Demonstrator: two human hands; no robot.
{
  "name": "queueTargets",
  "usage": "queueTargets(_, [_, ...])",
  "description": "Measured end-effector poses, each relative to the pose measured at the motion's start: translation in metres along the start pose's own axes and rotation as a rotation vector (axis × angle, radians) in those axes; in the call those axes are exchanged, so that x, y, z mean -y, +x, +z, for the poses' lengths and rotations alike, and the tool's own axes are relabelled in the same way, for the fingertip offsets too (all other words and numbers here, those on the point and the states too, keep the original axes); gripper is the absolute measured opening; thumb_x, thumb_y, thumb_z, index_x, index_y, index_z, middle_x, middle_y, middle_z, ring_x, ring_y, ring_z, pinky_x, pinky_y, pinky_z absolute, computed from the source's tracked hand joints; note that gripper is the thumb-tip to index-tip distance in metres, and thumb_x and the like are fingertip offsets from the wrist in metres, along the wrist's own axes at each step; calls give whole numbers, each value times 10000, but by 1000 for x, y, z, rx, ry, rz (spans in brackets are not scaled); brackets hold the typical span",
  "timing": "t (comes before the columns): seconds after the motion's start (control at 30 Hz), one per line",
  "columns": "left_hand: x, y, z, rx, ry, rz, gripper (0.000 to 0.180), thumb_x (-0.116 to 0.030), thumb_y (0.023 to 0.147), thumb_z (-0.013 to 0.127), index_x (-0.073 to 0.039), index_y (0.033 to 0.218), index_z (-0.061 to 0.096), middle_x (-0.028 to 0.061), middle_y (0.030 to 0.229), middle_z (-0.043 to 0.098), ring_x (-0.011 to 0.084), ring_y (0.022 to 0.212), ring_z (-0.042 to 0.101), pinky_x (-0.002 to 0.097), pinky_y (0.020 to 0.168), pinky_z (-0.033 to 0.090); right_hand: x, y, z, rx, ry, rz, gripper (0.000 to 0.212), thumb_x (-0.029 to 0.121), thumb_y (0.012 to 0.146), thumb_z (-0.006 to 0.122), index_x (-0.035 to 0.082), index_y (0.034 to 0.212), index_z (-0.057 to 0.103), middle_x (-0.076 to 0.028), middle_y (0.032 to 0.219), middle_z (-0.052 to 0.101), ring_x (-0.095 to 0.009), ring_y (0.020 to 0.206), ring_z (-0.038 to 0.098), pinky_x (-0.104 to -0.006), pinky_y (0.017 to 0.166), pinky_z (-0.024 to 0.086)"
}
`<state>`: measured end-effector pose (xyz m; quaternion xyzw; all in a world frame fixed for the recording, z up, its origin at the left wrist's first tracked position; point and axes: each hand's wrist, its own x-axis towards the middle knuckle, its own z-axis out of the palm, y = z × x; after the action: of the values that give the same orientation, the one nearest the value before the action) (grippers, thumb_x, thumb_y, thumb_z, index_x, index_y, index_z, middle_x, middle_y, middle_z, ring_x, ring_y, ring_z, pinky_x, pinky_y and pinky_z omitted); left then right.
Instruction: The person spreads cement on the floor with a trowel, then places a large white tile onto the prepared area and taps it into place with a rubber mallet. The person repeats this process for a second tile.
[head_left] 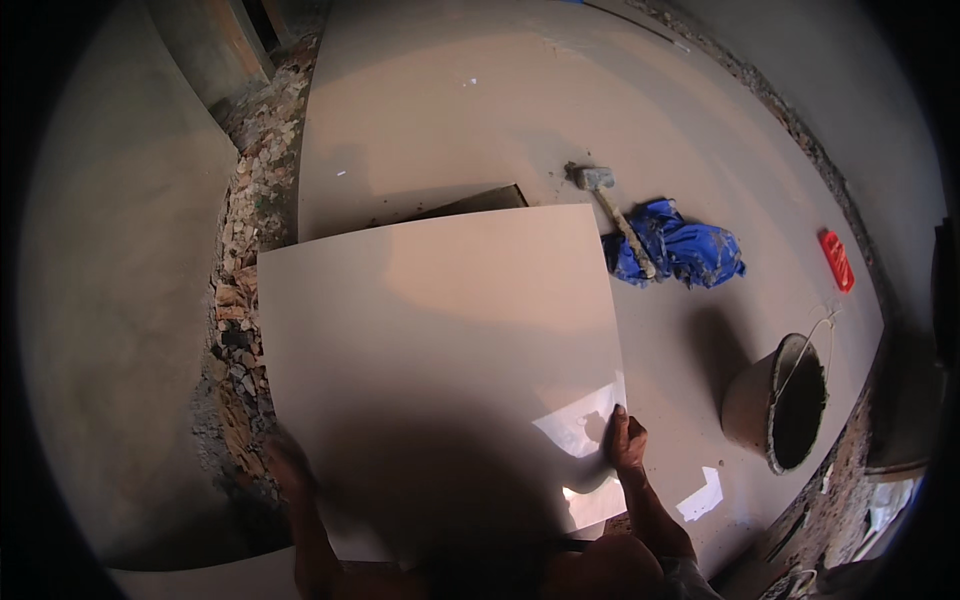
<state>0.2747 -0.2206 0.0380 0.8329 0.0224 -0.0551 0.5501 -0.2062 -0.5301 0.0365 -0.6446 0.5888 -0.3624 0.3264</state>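
Observation:
A large beige, glossy floor tile (440, 310) is in front of me, with light glaring off its lower right corner. My right hand (628, 440) grips its right edge, thumb on top and the other fingers partly hidden. At the opposite edge, my left hand (288, 468) holds the tile from the side; it looks dark and slightly blurred. Beyond the tile's far edge, a dark gap (480, 203) shows in the floor. Past the far right corner lies a mallet (596, 180), its dirty handle resting on a crumpled blue plastic bag (690, 245).
A mortar-stained bucket (750, 405) with a wire handle stands at the right. Farther off lies a red plastic tool or holder (836, 262). Broken rubble (262, 170) fills the strip between the left wall (130, 280) and the laid tiles (430, 110).

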Motion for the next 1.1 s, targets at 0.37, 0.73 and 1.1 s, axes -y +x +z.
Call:
queueTargets(0.37, [38,5,19,63,-120,-287,658,-527,937,430,88,1130,560,135,1059,579,232,926,529,355,848,416,-13,87,45,258,-279,66,646,490,938,470,-70,633,571,-262,598,559,-370,558,566,-441,562,439])
queueTargets(0.73, [-8,20,75,32,46,-337,675,-610,874,496,47,1015,564,81,950,544,226,868,505,355,802,413,-45,171,96,294,-391,98,660,551,913,462,-51,690,616,-283,719,600,-443,726,587,-455,681,466])
queueTargets(1.1, [-11,28,96,61,67,-329,788,-652,844,491,49,1200,535,147,1135,563,271,1009,534,389,881,413,-31,183,100,325,-440,182,615,509,919,477,-58,753,646,-273,780,622,-434,791,601,-440,724,476])
